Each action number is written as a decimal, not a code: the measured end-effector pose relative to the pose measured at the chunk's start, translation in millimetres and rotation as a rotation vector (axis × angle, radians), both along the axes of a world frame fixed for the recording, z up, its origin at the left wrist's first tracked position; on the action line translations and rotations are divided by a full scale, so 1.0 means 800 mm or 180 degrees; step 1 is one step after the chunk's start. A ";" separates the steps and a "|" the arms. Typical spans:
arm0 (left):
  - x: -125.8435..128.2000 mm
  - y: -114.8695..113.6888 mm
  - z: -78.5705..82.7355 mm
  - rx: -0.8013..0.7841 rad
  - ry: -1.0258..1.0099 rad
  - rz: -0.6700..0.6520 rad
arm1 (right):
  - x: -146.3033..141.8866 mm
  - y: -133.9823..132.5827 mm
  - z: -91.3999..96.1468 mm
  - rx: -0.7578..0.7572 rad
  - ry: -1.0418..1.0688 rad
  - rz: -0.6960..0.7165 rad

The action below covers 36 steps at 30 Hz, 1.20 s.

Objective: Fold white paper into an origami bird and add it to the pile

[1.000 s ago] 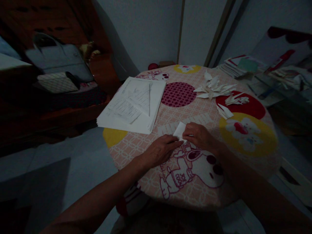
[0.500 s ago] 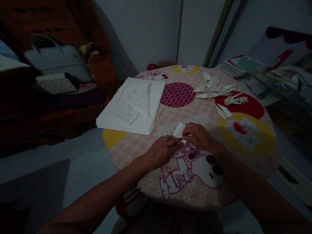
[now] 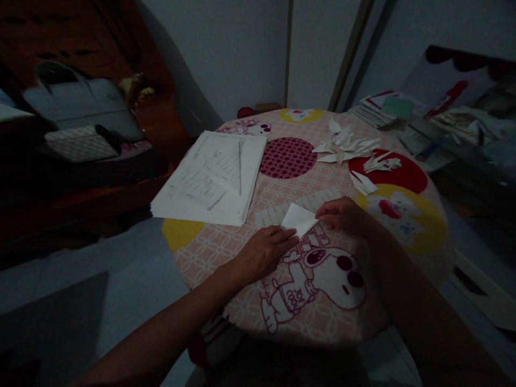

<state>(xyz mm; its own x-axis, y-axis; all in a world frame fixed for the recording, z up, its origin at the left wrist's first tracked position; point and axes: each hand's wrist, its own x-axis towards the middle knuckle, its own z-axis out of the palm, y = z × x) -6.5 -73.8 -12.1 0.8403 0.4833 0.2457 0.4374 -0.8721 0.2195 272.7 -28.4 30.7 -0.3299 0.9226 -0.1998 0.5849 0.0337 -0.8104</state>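
Observation:
A small folded piece of white paper (image 3: 299, 219) lies at a tilt on the patterned tablecloth (image 3: 322, 328) near the front of the round table. On its lower left side, my left hand (image 3: 264, 251) has its fingers closed on the edge, holding the paper down. My right hand (image 3: 342, 216) pinches the paper's right corner between thumb and fingertips. The near side of the paper is partly covered by my left fingers. Just below both hands, a printed cartoon dog (image 3: 336, 279) shows on the cloth.
A stack of written sheets (image 3: 226, 209), with a folded triangular sheet (image 3: 226, 169) on top, lies at left. Several folded paper shapes (image 3: 346, 144) are heaped at far right. Handbags (image 3: 86, 105) rest on a wooden bench at left; papers (image 3: 374, 110) pile up beyond the table at right.
My right hand has slid to the right, from the middle of the paper to its right corner, uncovering more of it. The left hand stays at the lower left side. The view has shifted slightly.

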 end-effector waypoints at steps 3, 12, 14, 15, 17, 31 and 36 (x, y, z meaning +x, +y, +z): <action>0.000 0.000 0.000 0.0068 -0.0026 -0.0041 | -0.004 -0.001 -0.003 -0.0009 -0.0095 0.0152; 0.001 0.000 0.006 0.0137 -0.0055 0.0004 | -0.009 0.000 -0.005 0.0524 -0.0445 0.0545; 0.001 -0.001 0.008 0.0192 -0.0076 0.0010 | -0.009 0.001 -0.006 0.0634 -0.0608 0.0620; 0.001 -0.001 0.008 0.0195 -0.0064 -0.0001 | -0.009 0.002 -0.007 0.0684 -0.0682 0.0652; 0.000 -0.001 0.007 0.0162 -0.0005 -0.0026 | -0.010 0.002 -0.008 0.0782 -0.0819 0.0702; -0.003 -0.003 -0.001 0.0217 0.0141 0.0045 | -0.011 0.002 -0.012 0.0792 -0.0845 0.0640; -0.004 -0.002 -0.005 0.0204 0.0044 0.0000 | -0.016 0.004 -0.008 0.0688 -0.0657 0.0739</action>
